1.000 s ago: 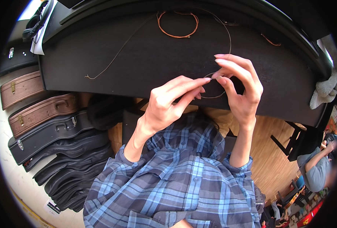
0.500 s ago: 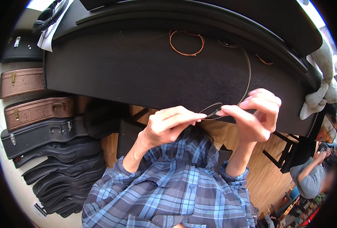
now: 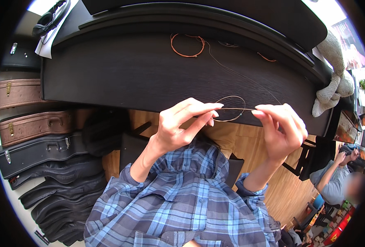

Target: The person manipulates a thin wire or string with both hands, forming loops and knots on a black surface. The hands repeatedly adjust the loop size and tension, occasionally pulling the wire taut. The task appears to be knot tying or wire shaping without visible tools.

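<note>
In front of my chest I hold a thin guitar string [image 3: 236, 108] between both hands. My left hand [image 3: 181, 123] pinches it between thumb and forefinger, where a small loop of the string rounds out. My right hand [image 3: 282, 131] pinches the string a short way to the right, so the piece between them runs nearly straight. From the right hand a long thin end trails up across the black lid toward a copper-coloured coiled string [image 3: 189, 56] lying there.
On the black lid [image 3: 129, 70] also lie a short copper-coloured string [image 3: 267, 57] and a dark thin coil [image 3: 228, 44]. A grey plush toy [image 3: 334, 92] hangs at the right end. Instrument cases [image 3: 34, 127] stand in a row at left; a person [image 3: 330, 181] sits at far right.
My hands have drawn apart, the right one moving outward. The string between them has gone from a bunched bend to a nearly straight span, and its trailing end lies differently.
</note>
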Demonstrator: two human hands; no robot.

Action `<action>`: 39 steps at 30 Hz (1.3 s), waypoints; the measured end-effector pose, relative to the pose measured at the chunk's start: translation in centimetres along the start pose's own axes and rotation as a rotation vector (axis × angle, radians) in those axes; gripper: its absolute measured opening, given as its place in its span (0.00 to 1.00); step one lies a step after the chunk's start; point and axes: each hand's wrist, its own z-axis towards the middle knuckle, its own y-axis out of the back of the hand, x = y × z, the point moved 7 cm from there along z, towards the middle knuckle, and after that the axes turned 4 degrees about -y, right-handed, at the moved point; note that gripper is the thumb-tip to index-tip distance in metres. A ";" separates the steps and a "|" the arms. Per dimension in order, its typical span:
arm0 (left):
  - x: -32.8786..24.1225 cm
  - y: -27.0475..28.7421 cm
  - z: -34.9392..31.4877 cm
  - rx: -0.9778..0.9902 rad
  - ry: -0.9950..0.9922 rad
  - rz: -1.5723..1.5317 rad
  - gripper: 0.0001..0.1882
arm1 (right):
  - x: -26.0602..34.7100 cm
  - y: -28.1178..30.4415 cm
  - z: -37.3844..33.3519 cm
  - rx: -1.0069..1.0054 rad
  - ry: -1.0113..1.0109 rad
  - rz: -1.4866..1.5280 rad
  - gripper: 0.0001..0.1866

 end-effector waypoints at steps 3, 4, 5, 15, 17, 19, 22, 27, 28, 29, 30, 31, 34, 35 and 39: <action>0.9 -0.4 1.0 0.003 0.001 -0.056 0.28 | -2.6 -1.0 -0.3 0.070 -0.271 -0.018 0.06; 1.5 -0.5 1.2 -0.009 0.047 -0.050 0.27 | -3.4 -1.7 -0.3 0.104 -0.312 -0.045 0.06; 2.3 -0.5 1.6 0.003 0.114 -0.040 0.27 | -4.3 -2.3 -0.4 0.152 -0.358 -0.023 0.05; 5.5 -0.2 2.8 0.071 0.489 -0.132 0.15 | -7.0 -5.7 -1.2 0.212 -0.413 0.225 0.05; 5.3 -0.3 2.8 0.065 0.490 -0.174 0.14 | -7.2 -6.1 -1.1 0.217 -0.385 0.187 0.05; 5.0 -0.1 2.6 0.060 0.481 -0.194 0.14 | -7.4 -6.6 -1.1 0.191 -0.407 0.298 0.05; 4.9 0.1 2.5 0.055 0.467 -0.229 0.13 | -7.7 -7.4 -1.5 0.224 -0.484 0.475 0.04; 4.9 0.1 2.4 0.075 0.433 -0.248 0.15 | -7.9 -8.8 -2.4 0.208 -0.575 0.548 0.06; 4.8 0.1 2.3 0.082 0.417 -0.243 0.15 | -7.9 -8.9 -2.4 0.189 -0.563 0.532 0.06; 4.7 0.0 2.3 0.089 0.403 -0.238 0.15 | -7.9 -8.9 -2.5 0.148 -0.554 0.507 0.08; 4.7 0.0 2.3 0.094 0.410 -0.233 0.15 | -8.0 -8.9 -2.6 0.123 -0.553 0.499 0.08; 4.8 -0.1 2.2 0.099 0.417 -0.228 0.15 | -8.0 -8.9 -2.7 0.096 -0.553 0.488 0.09; 4.7 -0.3 2.4 0.121 0.424 -0.214 0.15 | -7.7 -8.7 -2.8 0.043 -0.492 0.409 0.09; 4.7 -0.3 2.4 0.129 0.426 -0.205 0.15 | -7.6 -8.6 -2.7 0.031 -0.461 0.376 0.09; 4.3 -0.5 2.7 0.151 0.459 -0.179 0.15 | -7.4 -8.2 -2.7 -0.040 -0.442 0.442 0.08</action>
